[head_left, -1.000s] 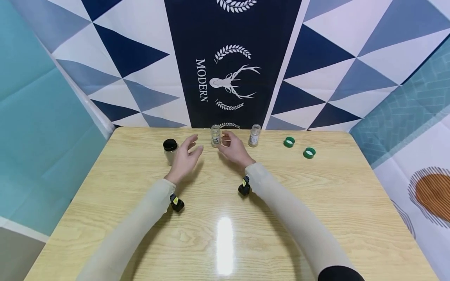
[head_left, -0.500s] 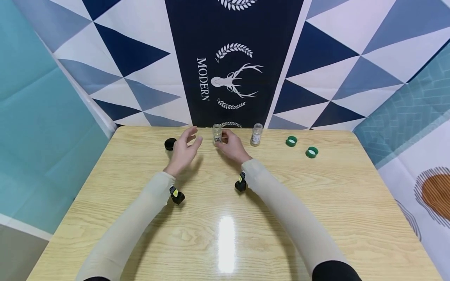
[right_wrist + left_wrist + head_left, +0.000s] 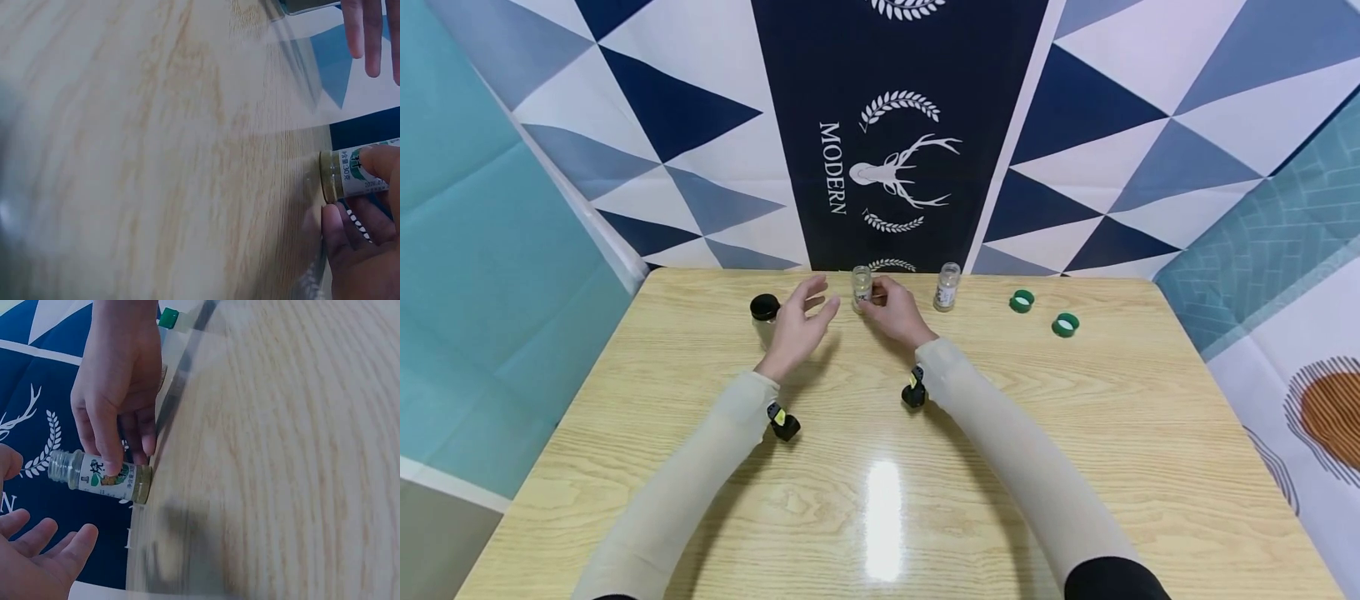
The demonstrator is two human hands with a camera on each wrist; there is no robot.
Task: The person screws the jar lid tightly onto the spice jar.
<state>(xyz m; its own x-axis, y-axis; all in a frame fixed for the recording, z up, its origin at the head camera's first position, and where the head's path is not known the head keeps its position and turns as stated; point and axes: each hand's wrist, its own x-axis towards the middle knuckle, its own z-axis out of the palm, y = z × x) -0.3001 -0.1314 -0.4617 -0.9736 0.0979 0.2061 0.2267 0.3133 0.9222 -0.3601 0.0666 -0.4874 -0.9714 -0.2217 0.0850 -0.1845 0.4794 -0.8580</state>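
Note:
Near the back edge of the table, my right hand (image 3: 897,317) pinches a small clear glass spice jar (image 3: 862,282) between thumb and fingers. This jar is upright and uncapped; in the left wrist view its threaded neck (image 3: 61,466) and white printed label show. In the right wrist view the thumb presses on the label, and the yellowish base (image 3: 331,178) is right at the tabletop. My left hand (image 3: 796,330) hovers to the left of the jar, fingers loosely spread and holding nothing. Behind it stands a jar with a black lid (image 3: 764,307), partly hidden by the hand.
A second uncapped glass spice jar (image 3: 947,287) stands right of my right hand. Farther right, two green caps (image 3: 1021,302) lie on the wooden table (image 3: 820,500), white insides showing. A patterned cloth backdrop (image 3: 700,125) rises behind the back edge.
My right fingers and thumb have come in around the jar and now grip it. The left hand has shifted only slightly, staying empty.

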